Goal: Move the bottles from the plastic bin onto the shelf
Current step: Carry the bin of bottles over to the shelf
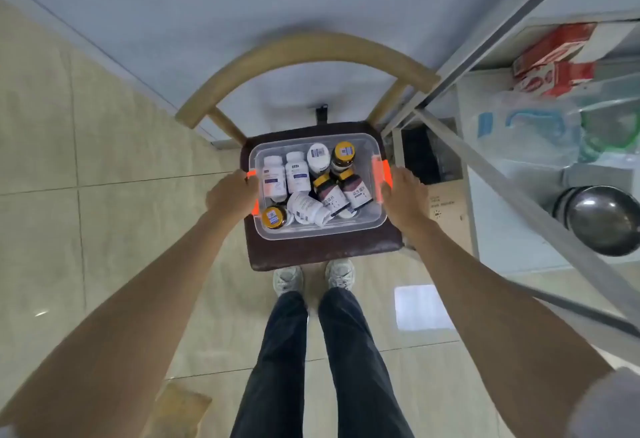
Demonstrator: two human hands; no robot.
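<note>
Both hands grasp the clear plastic bin (pixel 360 226) by its orange latches: left hand (pixel 230 195) on one end, right hand (pixel 403 195) on the other; the bin sits on a chair seat (pixel 311 254); bottles (pixel 298 174) lie jumbled inside; the shelf (pixel 512 195) stands just right.

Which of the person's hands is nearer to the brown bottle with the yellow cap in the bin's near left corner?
Left. The left hand grips the bin's left orange handle, just beside that bottle. The right hand holds the opposite handle, across the bin.
</note>
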